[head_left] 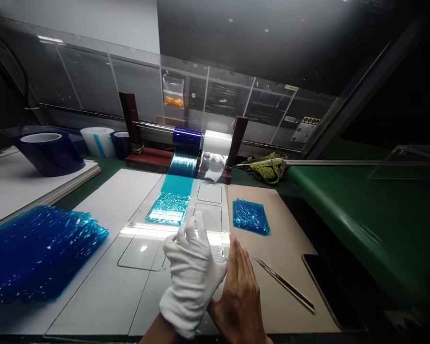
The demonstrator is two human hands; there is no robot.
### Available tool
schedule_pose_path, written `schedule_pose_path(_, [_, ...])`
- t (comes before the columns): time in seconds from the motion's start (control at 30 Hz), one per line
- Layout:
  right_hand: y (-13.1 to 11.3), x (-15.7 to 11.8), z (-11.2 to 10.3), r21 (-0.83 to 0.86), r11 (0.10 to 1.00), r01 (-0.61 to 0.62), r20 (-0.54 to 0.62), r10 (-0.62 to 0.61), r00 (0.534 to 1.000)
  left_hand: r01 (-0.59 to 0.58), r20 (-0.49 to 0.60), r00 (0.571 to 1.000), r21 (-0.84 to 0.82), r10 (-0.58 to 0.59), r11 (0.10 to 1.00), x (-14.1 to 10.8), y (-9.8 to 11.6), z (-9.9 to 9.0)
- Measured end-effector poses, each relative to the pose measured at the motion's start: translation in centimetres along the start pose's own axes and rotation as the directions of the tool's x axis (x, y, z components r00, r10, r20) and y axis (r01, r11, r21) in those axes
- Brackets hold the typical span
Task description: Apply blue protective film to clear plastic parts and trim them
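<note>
My left hand (193,267), in a white glove, rests palm down over the clear plate (136,296) marked with black outlines; its fingers reach forward, a little bent. Beside it my bare right hand (238,296) stands on its edge, fingers straight and close together, at the plate's right side. Between the two hands a small piece of clear film (218,252) shows in part; I cannot tell whether either hand grips it. Ahead of my left fingertips, a strip of blue film (172,200) runs down from a blue roll (187,137) onto the plate.
A white roll (217,142) shares the rod with the blue one. Stacks of blue film pieces lie left (39,253) and right (251,216). Right of my hands are a craft knife (286,284) and a phone (329,291). Large tape rolls (52,153) stand back left.
</note>
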State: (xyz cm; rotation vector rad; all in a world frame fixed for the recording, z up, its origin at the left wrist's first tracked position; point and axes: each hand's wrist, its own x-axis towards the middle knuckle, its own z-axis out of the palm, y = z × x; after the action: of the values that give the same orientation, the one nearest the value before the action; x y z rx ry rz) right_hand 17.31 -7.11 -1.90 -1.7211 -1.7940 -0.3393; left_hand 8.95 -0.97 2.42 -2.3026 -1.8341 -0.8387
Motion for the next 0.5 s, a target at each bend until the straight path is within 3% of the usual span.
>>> schedule_pose_path(0.13, [2.1,2.2,0.4,0.033,0.994,0.101,0.094,-0.103,0.99,-0.037,0.006,0.999,-0.057,0.037,0.998,0.7,-1.5,0.8])
schedule_pose_path(0.23, [5.5,5.2,0.6,0.06,0.982,0.182,0.225,-0.191,0.956,-0.007,0.001,1.0,-0.023,0.007,1.0,1.3,-4.6,0.3])
schedule_pose_path(0.33, [8.9,8.5,1.3,0.065,0.961,0.268,0.325,-0.275,0.905,0.195,0.078,0.979,-0.062,-0.19,0.979,2.0,-9.0,-0.6])
schedule_pose_path(0.5, [11.3,12.3,3.1,0.067,0.922,0.382,0.457,-0.369,0.809,0.494,0.227,0.863,-0.183,-0.452,0.85,2.3,-14.9,-1.0])
